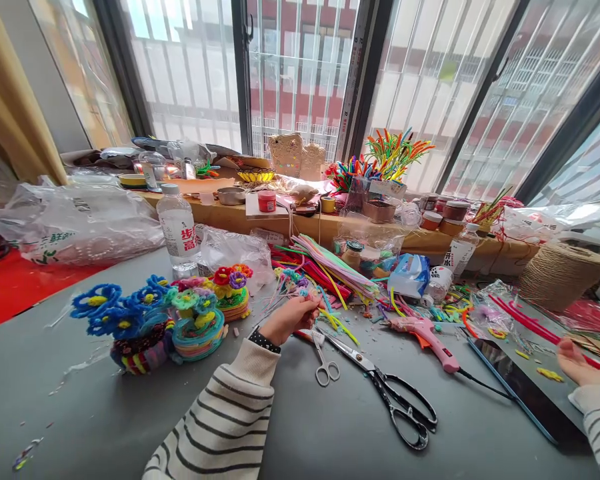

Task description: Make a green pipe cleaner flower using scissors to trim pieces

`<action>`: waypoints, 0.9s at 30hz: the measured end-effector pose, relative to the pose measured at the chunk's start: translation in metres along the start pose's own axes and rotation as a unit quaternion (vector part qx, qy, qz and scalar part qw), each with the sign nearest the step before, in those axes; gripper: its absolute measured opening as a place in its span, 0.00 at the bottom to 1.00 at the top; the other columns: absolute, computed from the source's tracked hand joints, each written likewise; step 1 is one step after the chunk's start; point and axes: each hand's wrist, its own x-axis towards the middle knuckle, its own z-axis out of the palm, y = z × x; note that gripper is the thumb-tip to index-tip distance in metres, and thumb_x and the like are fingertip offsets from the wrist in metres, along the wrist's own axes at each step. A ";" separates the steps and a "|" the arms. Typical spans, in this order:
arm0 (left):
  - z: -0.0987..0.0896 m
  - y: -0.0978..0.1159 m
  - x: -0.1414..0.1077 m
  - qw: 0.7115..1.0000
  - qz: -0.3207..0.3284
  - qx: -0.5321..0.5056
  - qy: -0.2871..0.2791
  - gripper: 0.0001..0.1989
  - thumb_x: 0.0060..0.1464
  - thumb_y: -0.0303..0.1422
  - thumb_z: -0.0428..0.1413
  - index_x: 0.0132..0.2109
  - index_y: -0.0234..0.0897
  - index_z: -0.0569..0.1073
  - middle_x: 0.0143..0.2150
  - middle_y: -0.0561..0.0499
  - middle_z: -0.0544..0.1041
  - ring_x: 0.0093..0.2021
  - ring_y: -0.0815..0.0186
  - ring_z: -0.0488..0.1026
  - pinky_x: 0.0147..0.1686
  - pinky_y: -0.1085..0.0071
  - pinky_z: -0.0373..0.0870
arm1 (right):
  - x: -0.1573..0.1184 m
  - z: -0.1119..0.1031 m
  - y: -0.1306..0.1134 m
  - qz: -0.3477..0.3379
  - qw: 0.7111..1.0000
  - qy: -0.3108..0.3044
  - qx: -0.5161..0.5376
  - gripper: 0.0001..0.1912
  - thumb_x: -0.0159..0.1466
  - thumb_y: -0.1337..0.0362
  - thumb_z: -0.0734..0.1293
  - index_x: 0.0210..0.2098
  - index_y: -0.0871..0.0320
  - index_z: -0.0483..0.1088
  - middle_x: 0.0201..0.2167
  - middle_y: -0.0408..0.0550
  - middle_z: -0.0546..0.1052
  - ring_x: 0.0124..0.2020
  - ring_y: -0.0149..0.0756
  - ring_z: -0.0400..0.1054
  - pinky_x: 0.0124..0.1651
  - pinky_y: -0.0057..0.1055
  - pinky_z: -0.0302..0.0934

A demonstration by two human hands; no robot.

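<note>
My left hand (pixel 293 316) is closed in a pinch over the middle of the grey table, above small silver scissors (pixel 323 363); whatever its fingertips hold is too small to make out. Large black-handled scissors (pixel 365 363) lie just right of it. At the right edge my right hand (pixel 580 363) has its fingers round long red pipe cleaners (pixel 523 319), which point up and left. Between the hands are a pink glue gun (pixel 427 340) and a dark phone (pixel 523 390). A bundle of pastel pipe cleaners (pixel 333 263) lies beyond my left hand.
Pipe-cleaner flower pots in blue (pixel 140 343), teal (pixel 197 333) and yellow (pixel 233 303) stand at left. Behind them is a water bottle (pixel 177 230). A twine spool (pixel 565 273) stands at back right. Scraps, plastic bags and a blue packet (pixel 410 275) clutter the back.
</note>
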 end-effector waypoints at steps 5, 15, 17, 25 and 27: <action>0.001 0.001 -0.001 0.999 0.013 0.027 0.019 0.14 0.38 0.41 0.54 0.25 0.32 0.64 0.17 0.59 0.59 0.16 0.79 0.54 0.18 0.79 0.49 | -0.012 0.017 0.013 -0.024 0.994 -0.105 -0.005 0.27 0.60 0.69 0.48 0.12 0.59 0.69 0.28 0.59 0.68 0.20 0.29 0.61 0.19 0.38 0.51; -0.004 0.000 0.000 0.963 0.074 0.195 0.172 0.14 0.37 0.40 0.54 0.19 0.35 0.61 0.14 0.58 0.62 0.16 0.73 0.57 0.19 0.75 0.53 | -0.194 0.067 0.120 -0.008 0.758 -0.581 -0.298 0.08 0.50 0.59 0.64 0.27 0.57 0.69 0.23 0.45 0.70 0.23 0.31 0.62 0.27 0.31 0.57; -0.007 -0.003 0.003 0.945 0.086 0.239 0.204 0.13 0.38 0.38 0.54 0.18 0.36 0.61 0.14 0.56 0.63 0.16 0.72 0.59 0.20 0.74 0.54 | -0.222 0.072 0.143 -0.096 0.669 -0.632 -0.379 0.09 0.50 0.59 0.63 0.25 0.58 0.69 0.22 0.45 0.71 0.23 0.32 0.62 0.26 0.30 0.56; -0.006 -0.002 0.002 0.877 0.160 0.382 0.243 0.03 0.38 0.29 0.55 0.21 0.37 0.68 0.25 0.51 0.70 0.24 0.67 0.64 0.28 0.73 0.55 | -0.228 0.066 0.181 -0.322 0.568 -0.588 -0.477 0.06 0.51 0.67 0.59 0.25 0.57 0.68 0.26 0.48 0.72 0.24 0.34 0.62 0.30 0.33 0.58; -0.009 0.001 -0.002 0.860 0.169 0.407 0.258 0.02 0.40 0.29 0.53 0.26 0.38 0.71 0.25 0.50 0.70 0.26 0.65 0.64 0.29 0.72 0.55 | -0.223 0.064 0.178 -0.329 0.570 -0.578 -0.482 0.07 0.51 0.67 0.58 0.26 0.58 0.68 0.27 0.49 0.72 0.24 0.34 0.62 0.31 0.33 0.58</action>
